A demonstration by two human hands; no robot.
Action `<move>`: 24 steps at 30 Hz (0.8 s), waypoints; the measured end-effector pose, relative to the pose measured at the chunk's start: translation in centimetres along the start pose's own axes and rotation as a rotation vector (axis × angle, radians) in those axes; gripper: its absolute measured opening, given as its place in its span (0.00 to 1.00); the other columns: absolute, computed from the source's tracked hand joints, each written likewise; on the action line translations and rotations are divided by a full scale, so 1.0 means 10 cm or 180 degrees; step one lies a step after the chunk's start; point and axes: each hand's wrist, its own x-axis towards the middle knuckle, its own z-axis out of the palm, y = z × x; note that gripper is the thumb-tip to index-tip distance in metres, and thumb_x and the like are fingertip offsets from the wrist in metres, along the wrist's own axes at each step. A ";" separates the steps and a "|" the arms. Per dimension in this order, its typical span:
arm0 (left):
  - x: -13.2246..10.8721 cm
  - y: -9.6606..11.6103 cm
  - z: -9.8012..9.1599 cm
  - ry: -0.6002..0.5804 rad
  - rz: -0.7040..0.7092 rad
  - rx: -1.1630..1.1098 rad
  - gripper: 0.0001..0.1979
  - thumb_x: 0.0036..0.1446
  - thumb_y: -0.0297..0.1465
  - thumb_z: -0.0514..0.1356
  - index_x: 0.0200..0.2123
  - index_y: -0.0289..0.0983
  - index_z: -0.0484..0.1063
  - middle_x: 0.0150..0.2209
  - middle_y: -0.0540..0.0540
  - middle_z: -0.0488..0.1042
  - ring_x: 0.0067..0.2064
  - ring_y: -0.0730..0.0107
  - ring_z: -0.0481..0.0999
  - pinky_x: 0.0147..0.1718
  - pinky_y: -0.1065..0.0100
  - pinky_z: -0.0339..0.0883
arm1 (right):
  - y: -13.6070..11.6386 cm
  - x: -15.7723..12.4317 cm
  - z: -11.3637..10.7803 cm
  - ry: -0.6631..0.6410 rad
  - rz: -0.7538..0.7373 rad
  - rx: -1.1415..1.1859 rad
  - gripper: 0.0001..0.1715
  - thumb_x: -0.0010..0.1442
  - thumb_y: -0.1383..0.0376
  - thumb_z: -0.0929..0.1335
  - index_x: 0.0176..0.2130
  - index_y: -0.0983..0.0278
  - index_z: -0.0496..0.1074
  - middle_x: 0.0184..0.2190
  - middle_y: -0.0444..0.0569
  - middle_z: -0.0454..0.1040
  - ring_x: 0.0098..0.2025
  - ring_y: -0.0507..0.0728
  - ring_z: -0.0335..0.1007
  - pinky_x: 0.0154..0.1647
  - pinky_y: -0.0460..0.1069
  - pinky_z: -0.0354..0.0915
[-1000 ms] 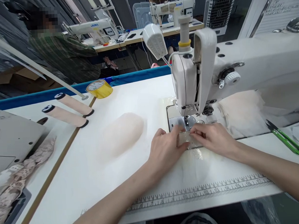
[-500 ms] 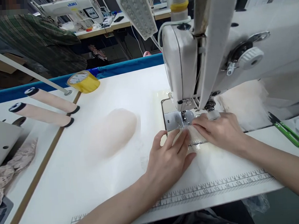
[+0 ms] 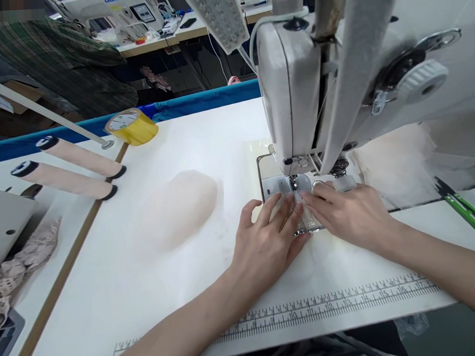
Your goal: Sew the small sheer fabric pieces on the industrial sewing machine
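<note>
A white sewing machine (image 3: 292, 90) stands over the white table, its presser foot (image 3: 293, 183) low above the metal plate (image 3: 275, 185). Thin sheer fabric lies on the table, with a beige oval patch (image 3: 191, 204) showing left of the plate. My left hand (image 3: 264, 240) lies with its fingers apart on the sheer material just in front of the foot. Close to the right of the foot, my right hand (image 3: 349, 214) has its fingers pressed together at the material's edge; whatever is under its fingertips is too small to make out.
Two beige thread cones (image 3: 64, 180) and a yellow tape roll (image 3: 133, 127) are at the left. Lace (image 3: 23, 263) lies at the far left. Green snips (image 3: 468, 211) rest at the right. A ruler strip (image 3: 327, 306) runs along the front edge. Behind, a person in a plaid sleeve (image 3: 64, 54).
The view has shifted slightly, so the machine head looks larger and nearer. My right fingertips have moved a little left, closer to my left fingers, and both hands remain beside the foot.
</note>
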 end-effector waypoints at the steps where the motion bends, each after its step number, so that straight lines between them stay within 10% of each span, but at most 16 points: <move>1: 0.00 -0.01 0.01 0.0000 -0.0005 -0.0008 0.18 0.64 0.38 0.53 0.53 0.37 0.70 0.53 0.43 0.73 0.57 0.58 0.68 0.50 0.55 0.57 | 0.00 0.00 0.00 -0.0055 0.0002 -0.0037 0.15 0.60 0.73 0.62 0.42 0.65 0.76 0.30 0.49 0.77 0.23 0.51 0.60 0.22 0.50 0.44; 24: 0.04 0.07 0.07 0.0117 -0.0156 0.0145 0.19 0.64 0.40 0.52 0.52 0.35 0.70 0.52 0.40 0.74 0.55 0.60 0.68 0.50 0.56 0.56 | 0.06 0.06 0.01 -0.0218 0.0178 -0.0041 0.14 0.62 0.69 0.64 0.45 0.61 0.75 0.31 0.48 0.76 0.28 0.54 0.63 0.25 0.50 0.46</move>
